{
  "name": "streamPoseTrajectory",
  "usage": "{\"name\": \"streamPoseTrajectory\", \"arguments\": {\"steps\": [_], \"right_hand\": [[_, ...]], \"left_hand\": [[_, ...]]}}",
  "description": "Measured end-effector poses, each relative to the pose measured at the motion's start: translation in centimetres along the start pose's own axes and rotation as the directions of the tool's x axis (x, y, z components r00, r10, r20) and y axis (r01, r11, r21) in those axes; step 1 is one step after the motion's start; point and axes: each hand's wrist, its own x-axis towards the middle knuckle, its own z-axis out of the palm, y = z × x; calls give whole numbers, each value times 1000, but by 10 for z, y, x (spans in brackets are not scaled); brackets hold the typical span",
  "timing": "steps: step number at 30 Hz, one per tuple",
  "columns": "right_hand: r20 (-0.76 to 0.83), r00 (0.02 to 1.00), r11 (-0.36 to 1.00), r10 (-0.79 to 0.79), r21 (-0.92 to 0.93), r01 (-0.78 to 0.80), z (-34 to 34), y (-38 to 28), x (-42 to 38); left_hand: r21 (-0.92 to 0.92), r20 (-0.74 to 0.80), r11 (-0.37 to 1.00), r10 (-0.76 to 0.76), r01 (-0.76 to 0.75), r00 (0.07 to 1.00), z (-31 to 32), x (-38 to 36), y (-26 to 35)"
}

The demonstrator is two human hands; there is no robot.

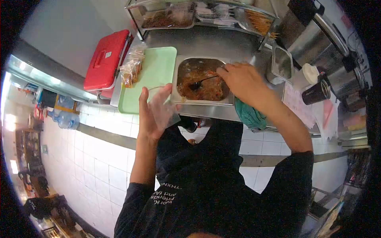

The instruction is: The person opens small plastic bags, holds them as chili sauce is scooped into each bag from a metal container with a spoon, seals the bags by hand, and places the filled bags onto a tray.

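My left hand (pixel 151 113) holds a clear plastic bag (pixel 163 109) between thumb and fingers, in front of the green tray (pixel 156 67). The bag looks empty. In my right hand (pixel 242 81) is the handle of a dark spoon (pixel 206 79), whose bowl dips into a reddish-brown sauce (pixel 208 93). The sauce lies in a rectangular metal pan (pixel 206 103) to the right of the tray. Several small filled bags (pixel 131 71) of orange-brown sauce lie along the tray's left side.
A red box (pixel 108 59) stands left of the tray. Behind is a metal rack (pixel 202 25) with trays of skewers. To the right are a small metal container (pixel 282 65), a green cloth (pixel 249 114), a black cup (pixel 316 93) and papers (pixel 297 105).
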Motion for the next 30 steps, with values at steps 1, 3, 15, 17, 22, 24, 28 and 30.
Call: {"name": "streamPoseTrajectory", "arguments": {"steps": [1,3,15,17,22,24,28,30], "right_hand": [[-20,1000,999,15,-28,-16,-3,-6,-5],[-88,995,995,34,-88,-42,-19,-8,-10],[-327,923,978,-205,-90,186,-14,15,-33],[-347,910,974,-228,-85,212,-17,17,-30],[-468,841,962,-272,-144,231,-11,16,-21],[-495,834,969,-245,-150,196,-9,20,-18],[-471,875,993,-111,-96,74,-5,37,-11],[-443,896,998,-39,-61,13,0,42,-4]], "left_hand": [[-5,-6,1000,-9,9,1000,1,0,0],[-7,-5,1000,-20,20,1000,1,8,4],[-142,148,981,-113,134,982,-12,74,39],[-159,151,977,-115,139,982,-4,86,46],[-115,167,984,-118,138,979,6,114,55],[-136,191,976,-140,168,972,5,123,57],[-173,195,970,-136,170,971,9,133,59],[-167,177,975,-119,149,977,12,134,57]]}}
